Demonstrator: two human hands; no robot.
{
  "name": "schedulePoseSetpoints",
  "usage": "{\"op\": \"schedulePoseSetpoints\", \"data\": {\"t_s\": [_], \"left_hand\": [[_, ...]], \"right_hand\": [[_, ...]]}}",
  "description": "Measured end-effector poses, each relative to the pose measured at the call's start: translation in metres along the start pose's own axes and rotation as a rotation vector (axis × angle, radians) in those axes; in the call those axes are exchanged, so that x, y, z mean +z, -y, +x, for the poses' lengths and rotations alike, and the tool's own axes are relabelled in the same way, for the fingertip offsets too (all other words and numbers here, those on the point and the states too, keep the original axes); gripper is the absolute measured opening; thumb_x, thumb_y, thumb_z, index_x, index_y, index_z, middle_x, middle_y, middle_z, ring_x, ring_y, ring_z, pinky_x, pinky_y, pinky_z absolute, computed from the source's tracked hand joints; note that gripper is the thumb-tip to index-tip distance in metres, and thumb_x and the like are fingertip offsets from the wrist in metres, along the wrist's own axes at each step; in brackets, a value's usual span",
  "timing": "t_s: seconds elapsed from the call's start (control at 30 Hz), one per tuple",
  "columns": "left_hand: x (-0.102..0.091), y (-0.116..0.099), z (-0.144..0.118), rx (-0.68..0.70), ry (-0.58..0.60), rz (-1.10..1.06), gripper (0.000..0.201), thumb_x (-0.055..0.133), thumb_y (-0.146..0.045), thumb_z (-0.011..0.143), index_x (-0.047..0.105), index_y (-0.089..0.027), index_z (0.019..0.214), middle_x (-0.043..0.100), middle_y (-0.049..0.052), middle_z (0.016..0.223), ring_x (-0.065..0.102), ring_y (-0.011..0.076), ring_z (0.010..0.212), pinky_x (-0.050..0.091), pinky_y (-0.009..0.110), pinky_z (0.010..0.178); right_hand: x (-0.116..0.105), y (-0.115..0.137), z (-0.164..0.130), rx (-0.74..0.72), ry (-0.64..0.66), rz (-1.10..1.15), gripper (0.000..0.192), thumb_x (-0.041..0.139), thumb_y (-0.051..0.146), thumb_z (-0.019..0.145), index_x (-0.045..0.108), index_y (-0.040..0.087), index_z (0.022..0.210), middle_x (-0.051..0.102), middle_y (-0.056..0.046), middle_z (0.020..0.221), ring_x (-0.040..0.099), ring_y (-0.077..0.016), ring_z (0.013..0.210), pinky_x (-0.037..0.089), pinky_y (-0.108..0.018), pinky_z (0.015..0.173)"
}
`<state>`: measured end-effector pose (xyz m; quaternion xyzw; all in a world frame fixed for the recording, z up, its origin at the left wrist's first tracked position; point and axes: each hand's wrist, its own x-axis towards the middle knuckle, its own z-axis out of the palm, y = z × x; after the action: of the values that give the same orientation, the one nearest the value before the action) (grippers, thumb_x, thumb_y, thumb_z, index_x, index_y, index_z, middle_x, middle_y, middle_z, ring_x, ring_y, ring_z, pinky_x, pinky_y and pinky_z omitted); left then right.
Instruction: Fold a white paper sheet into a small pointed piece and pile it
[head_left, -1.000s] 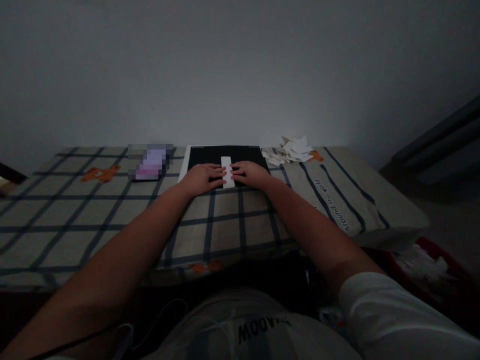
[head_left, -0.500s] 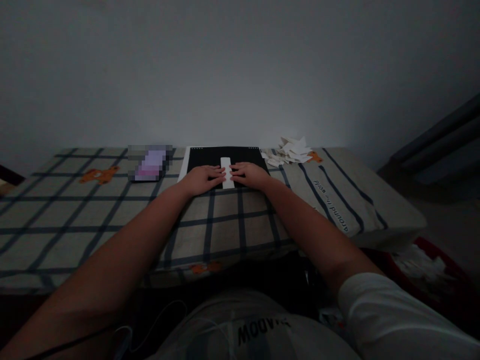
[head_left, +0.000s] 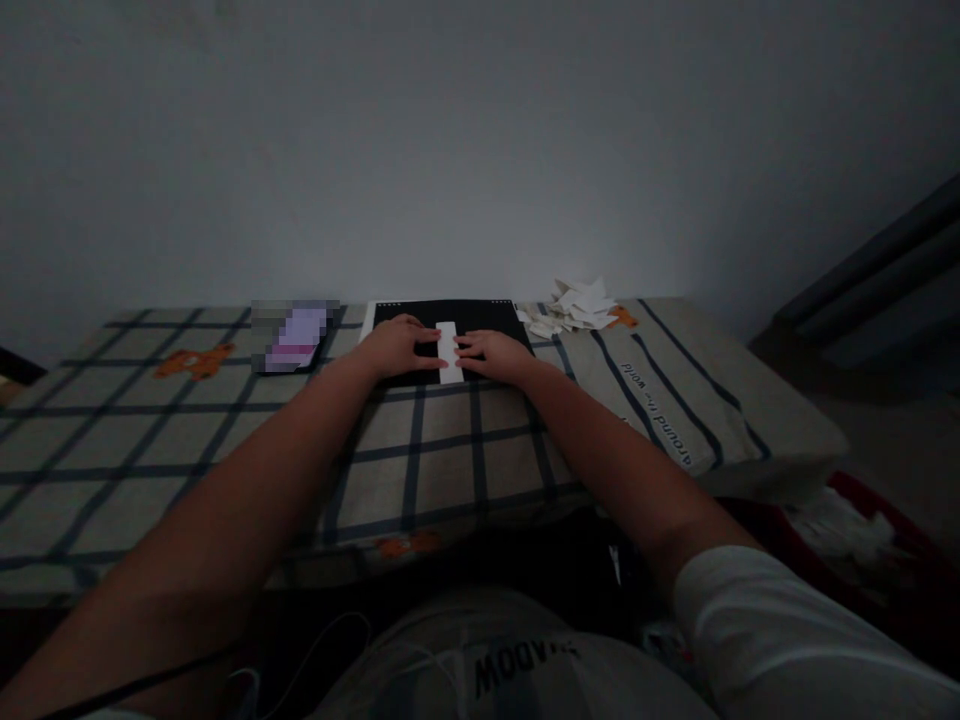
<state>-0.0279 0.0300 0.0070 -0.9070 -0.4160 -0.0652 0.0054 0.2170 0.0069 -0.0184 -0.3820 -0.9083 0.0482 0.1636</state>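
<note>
— Since a second ago, what has shifted?

— Both hands sit a little farther up the black board [head_left: 480,312]; the left hand [head_left: 397,346] has slid outward so its fingers lie along the left edge of the white paper strip [head_left: 448,352], and the strip looks slightly narrower than before.

— How are the hands set now?

— The right hand [head_left: 491,354] lies flat, fingers extended, tips pressing the strip's right edge. The left hand is flat as well, fingertips touching the other edge. Neither is closed around anything; both press down, with the strip between them on the board.

— How far along does the work look?

— I judge the strip to be folded lengthwise and in the middle of being creased. A heap of folded paper pieces [head_left: 574,305] lies beyond and to the right of the right hand, so many seem finished. Whether further folds remain on this strip I cannot tell.

— Anything else nearby?

— A blurred phone-like object [head_left: 295,335] lies left of the left hand, on the checked bedsheet [head_left: 450,450].
</note>
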Motion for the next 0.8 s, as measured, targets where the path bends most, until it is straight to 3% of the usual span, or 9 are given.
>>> {"op": "schedulePoseSetpoints", "data": {"t_s": [0.2, 0.37, 0.5, 0.63, 0.8], "left_hand": [[-0.011, 0.003, 0.013, -0.088, 0.086, 0.08, 0.092, 0.064, -0.08, 0.074, 0.055, -0.026, 0.148, 0.066, 0.01, 0.139, 0.05, 0.0334, 0.131, 0.039, 0.039, 0.105], [-0.005, 0.014, 0.026, -0.092, 0.023, 0.066, 0.053, 0.057, -0.06, 0.092, 0.068, -0.03, 0.134, 0.073, 0.005, 0.127, 0.061, 0.0266, 0.118, 0.041, 0.035, 0.101], [-0.001, 0.018, 0.035, -0.154, -0.07, 0.009, 0.034, 0.059, -0.047, 0.095, 0.078, -0.031, 0.119, 0.078, 0.003, 0.115, 0.069, 0.0252, 0.106, 0.048, 0.034, 0.091], [-0.005, 0.018, 0.036, -0.177, -0.04, 0.006, 0.032, 0.061, -0.047, 0.094, 0.078, -0.032, 0.117, 0.078, 0.001, 0.116, 0.07, 0.025, 0.105, 0.049, 0.034, 0.087], [-0.018, 0.005, 0.029, -0.221, 0.065, 0.188, 0.046, 0.059, -0.06, 0.092, 0.071, -0.037, 0.13, 0.074, 0.007, 0.123, 0.067, 0.0317, 0.109, 0.047, 0.039, 0.088]], "right_hand": [[-0.002, 0.002, 0.002, -0.007, 0.033, -0.023, 0.031, 0.06, 0.032, 0.098, 0.074, 0.021, 0.124, 0.06, -0.008, 0.146, 0.054, -0.0274, 0.138, 0.042, -0.043, 0.115], [-0.004, 0.004, 0.001, 0.007, 0.036, -0.026, 0.031, 0.06, 0.033, 0.099, 0.075, 0.02, 0.123, 0.06, -0.009, 0.145, 0.054, -0.0264, 0.138, 0.04, -0.042, 0.117], [-0.005, 0.005, 0.001, -0.002, 0.033, -0.004, 0.032, 0.061, 0.031, 0.098, 0.074, 0.018, 0.124, 0.059, -0.011, 0.145, 0.054, -0.0269, 0.138, 0.041, -0.043, 0.116], [-0.005, 0.004, 0.0, 0.004, 0.031, 0.0, 0.033, 0.061, 0.031, 0.098, 0.073, 0.018, 0.125, 0.059, -0.01, 0.146, 0.054, -0.0268, 0.138, 0.04, -0.043, 0.117], [-0.004, 0.004, 0.0, 0.011, 0.026, 0.006, 0.031, 0.061, 0.033, 0.098, 0.074, 0.021, 0.123, 0.061, -0.008, 0.145, 0.053, -0.0259, 0.138, 0.04, -0.042, 0.116]]}}
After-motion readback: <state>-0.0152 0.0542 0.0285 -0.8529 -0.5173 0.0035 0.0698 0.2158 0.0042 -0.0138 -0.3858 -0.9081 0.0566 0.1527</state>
